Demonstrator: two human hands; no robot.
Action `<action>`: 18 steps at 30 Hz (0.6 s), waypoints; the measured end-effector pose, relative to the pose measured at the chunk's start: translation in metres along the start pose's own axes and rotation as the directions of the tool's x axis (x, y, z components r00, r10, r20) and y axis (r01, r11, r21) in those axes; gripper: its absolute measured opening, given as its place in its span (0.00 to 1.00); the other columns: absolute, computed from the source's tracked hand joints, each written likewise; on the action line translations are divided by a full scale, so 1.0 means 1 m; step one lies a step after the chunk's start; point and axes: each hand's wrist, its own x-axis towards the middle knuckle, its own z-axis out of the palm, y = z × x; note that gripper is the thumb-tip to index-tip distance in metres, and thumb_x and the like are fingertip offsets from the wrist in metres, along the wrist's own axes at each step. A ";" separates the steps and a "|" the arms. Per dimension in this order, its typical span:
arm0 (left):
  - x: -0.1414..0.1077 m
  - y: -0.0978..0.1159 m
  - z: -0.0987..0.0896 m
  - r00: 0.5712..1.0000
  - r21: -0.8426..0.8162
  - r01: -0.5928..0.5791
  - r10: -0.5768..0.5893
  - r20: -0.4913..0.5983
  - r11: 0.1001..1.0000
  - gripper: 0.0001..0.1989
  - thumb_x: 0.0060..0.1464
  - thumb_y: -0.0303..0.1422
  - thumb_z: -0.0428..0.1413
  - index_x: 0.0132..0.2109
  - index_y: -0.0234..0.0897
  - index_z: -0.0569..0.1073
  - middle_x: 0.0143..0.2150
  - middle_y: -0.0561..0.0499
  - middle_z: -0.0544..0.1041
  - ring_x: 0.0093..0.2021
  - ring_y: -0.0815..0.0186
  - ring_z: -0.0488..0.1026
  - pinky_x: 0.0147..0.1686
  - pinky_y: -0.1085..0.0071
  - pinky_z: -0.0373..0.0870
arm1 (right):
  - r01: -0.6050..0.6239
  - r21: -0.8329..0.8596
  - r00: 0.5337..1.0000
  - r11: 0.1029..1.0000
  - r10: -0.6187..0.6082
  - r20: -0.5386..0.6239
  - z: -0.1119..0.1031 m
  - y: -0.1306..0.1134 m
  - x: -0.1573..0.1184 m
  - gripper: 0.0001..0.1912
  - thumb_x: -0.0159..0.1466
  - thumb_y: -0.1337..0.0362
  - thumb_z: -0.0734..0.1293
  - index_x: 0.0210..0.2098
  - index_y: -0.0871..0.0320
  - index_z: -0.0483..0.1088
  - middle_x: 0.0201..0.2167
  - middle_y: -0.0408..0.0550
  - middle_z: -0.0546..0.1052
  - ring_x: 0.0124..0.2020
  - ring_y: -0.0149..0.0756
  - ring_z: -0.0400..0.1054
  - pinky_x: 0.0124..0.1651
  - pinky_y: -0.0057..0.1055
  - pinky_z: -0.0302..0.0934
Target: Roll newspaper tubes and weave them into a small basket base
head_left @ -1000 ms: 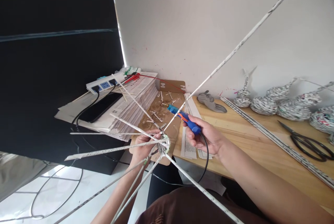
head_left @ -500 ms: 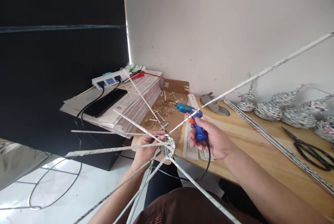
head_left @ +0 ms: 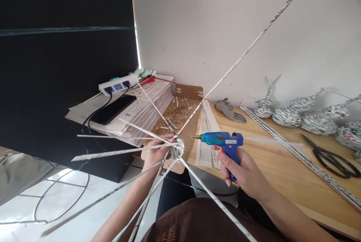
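Your left hand (head_left: 156, 154) grasps the small round woven base of pale printed-paper tubes (head_left: 176, 151), its fingers closed at the left and far edge, so that the base sits just to the right of the fingertips, in front of your brown-clad lap (head_left: 194, 221). Long, thin, white-speckled paper spokes (head_left: 124, 151) fan out from it in several directions, some passing over your left hand and forearm, one rising high to the upper right. Your right hand (head_left: 239, 170) is wrapped around the handle of the blue plastic glue gun with a teal front (head_left: 232, 147), a finger at its orange trigger (head_left: 220, 151); the barrel lies above your curled fingers. Its brass-coloured metal nozzle (head_left: 196, 137) points left towards the base, apart from it, and a translucent white glue stick (head_left: 262, 140) juts from the rear. Beyond both hands, paper scraps (head_left: 169, 121) litter the flat brown cardboard sheet (head_left: 186, 133); the black-handled scissors (head_left: 332, 161) lie to the right on the pale wooden table (head_left: 265, 163).
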 end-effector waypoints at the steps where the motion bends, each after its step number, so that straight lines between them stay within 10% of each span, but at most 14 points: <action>1: -0.001 0.002 0.003 1.000 0.010 0.006 -0.006 0.001 1.000 0.20 0.38 0.41 0.68 0.37 0.32 0.80 0.24 0.50 0.78 0.18 0.73 0.66 0.17 0.77 0.59 | 0.008 -0.026 1.000 1.000 -0.008 0.003 0.000 -0.002 -0.004 0.17 0.62 0.49 0.65 0.35 0.57 0.65 0.18 0.39 0.68 0.17 0.27 0.62 0.22 0.26 0.59; 18: -0.009 0.005 0.043 0.989 0.094 -0.018 0.004 0.147 0.995 0.14 0.40 0.35 0.68 0.36 0.33 0.81 0.28 0.47 0.80 0.22 0.73 0.70 0.20 0.78 0.64 | 0.136 -0.502 0.945 0.854 -0.263 -0.192 -0.020 0.002 -0.034 0.14 0.62 0.53 0.66 0.38 0.56 0.75 0.28 0.47 0.77 0.27 0.37 0.70 0.31 0.31 0.65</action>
